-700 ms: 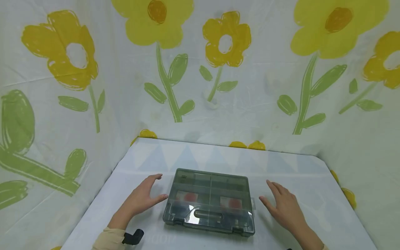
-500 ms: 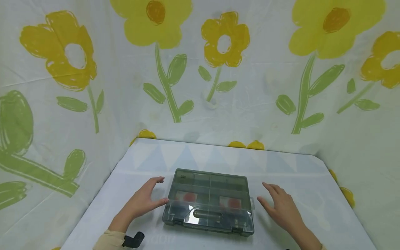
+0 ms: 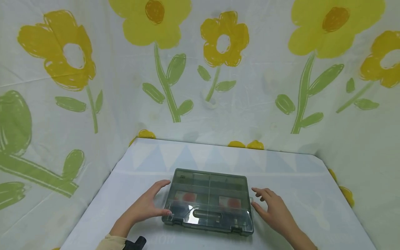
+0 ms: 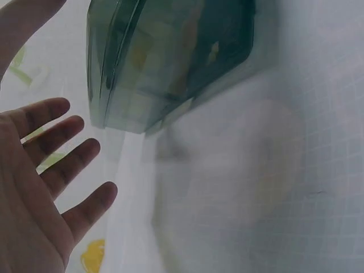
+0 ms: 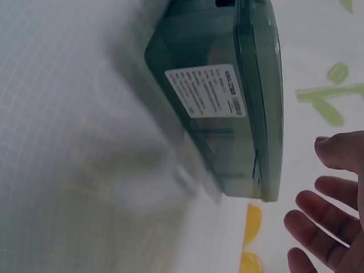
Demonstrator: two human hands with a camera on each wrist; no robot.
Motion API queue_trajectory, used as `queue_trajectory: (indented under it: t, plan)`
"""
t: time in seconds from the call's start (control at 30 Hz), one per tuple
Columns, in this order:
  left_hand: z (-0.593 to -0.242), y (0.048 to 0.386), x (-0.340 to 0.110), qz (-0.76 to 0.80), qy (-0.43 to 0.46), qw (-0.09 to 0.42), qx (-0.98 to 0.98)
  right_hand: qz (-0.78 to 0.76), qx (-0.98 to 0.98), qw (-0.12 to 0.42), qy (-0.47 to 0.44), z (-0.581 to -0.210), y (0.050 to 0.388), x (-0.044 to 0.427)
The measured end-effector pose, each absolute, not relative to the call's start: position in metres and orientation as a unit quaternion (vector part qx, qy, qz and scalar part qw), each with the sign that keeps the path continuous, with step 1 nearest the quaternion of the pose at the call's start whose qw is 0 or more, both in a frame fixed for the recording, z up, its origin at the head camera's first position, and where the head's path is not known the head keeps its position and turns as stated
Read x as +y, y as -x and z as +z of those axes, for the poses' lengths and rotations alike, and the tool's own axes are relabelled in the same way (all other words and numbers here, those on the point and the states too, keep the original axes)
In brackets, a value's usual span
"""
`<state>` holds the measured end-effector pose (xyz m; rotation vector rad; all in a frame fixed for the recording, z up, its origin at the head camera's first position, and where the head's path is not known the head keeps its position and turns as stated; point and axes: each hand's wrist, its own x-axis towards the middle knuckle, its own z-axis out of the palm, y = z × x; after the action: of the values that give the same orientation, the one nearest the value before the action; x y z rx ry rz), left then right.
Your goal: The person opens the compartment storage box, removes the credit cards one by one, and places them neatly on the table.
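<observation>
A translucent dark green plastic case (image 3: 208, 201) with a closed lid lies flat on the table, its handle and two latches towards me. Through the lid show dividers and two pale rectangles with red spots. At the case's left edge my left hand (image 3: 145, 206) is spread, thumb by the front left corner; whether it touches cannot be told. Straight, parted fingers of that hand (image 4: 34, 182) appear in the left wrist view. Beside the right edge hovers my right hand (image 3: 276, 213), fingers loosely bent and apart from the case. A printed white label (image 5: 206, 91) marks the case's side.
The white table (image 3: 300, 194) carries pale blue triangles along its far side. White cloth (image 3: 256, 86) with yellow flowers hangs behind and on both sides. A small black piece (image 3: 135, 243) sits at my left wrist by a beige sleeve (image 3: 111, 242).
Both hands have moved inwards towards the case, the right one further. The left hand has come up to the left edge. The case has stayed in place on the table.
</observation>
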<state>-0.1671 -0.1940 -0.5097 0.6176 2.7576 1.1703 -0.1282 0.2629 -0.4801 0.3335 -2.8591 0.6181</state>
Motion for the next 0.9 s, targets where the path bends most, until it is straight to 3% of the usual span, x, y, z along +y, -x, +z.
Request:
queue_trajectory:
  t: [0.7,0.9]
  plan:
    - [-0.517,0.164,-0.196,0.374,-0.272,0.083,0.883,0.323,-0.912,-0.045,-0.248,-0.482,0.116,0.247]
    - [-0.517,0.164,-0.198,0.370,-0.274,0.096,0.883,0.353,-0.895,-0.061,-0.266,-0.485,0.110,0.244]
